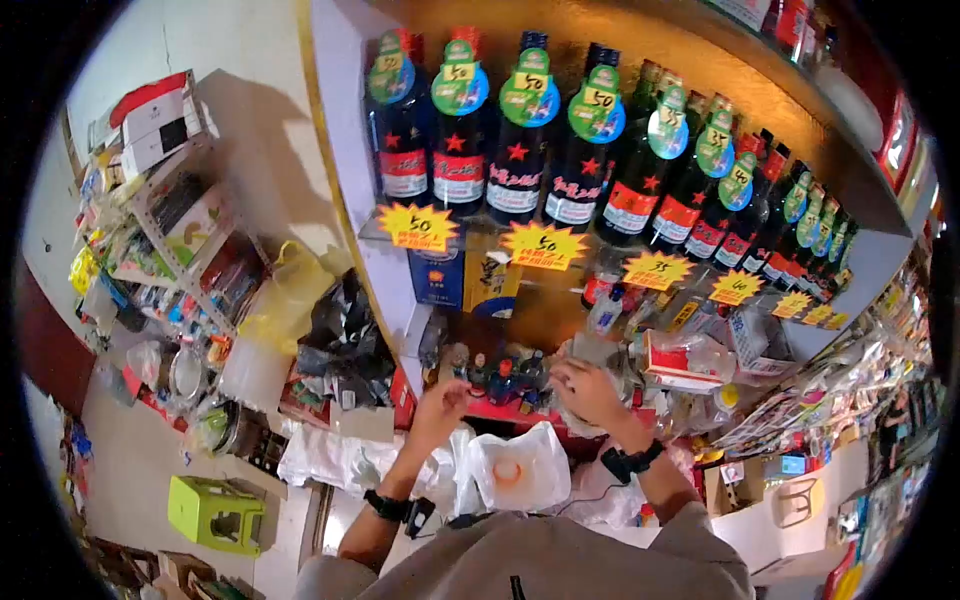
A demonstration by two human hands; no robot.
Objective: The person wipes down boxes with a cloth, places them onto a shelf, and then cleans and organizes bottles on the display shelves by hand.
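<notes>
My left hand [438, 414] is over the left end of a red-edged lower shelf [485, 408], its fingers loosely bent and apart, near a row of small bottles. I see nothing held in it. Among that row is a dark small bottle with a red label [503, 381]. At the right end of the row, my right hand [592, 394] has bent, parted fingers, close to a small dark bottle [535, 370] and in front of a crumpled clear plastic bag [600, 350]. No object shows in its fingers. Both wrists wear black bands.
Above, a shelf holds several dark liquor bottles [517, 150] with yellow price tags [543, 246]. A white plastic bag [520, 462] hangs open before my body. At left are a green stool [217, 514] and a cluttered rack [165, 190]; cardboard boxes [735, 487] stand at right.
</notes>
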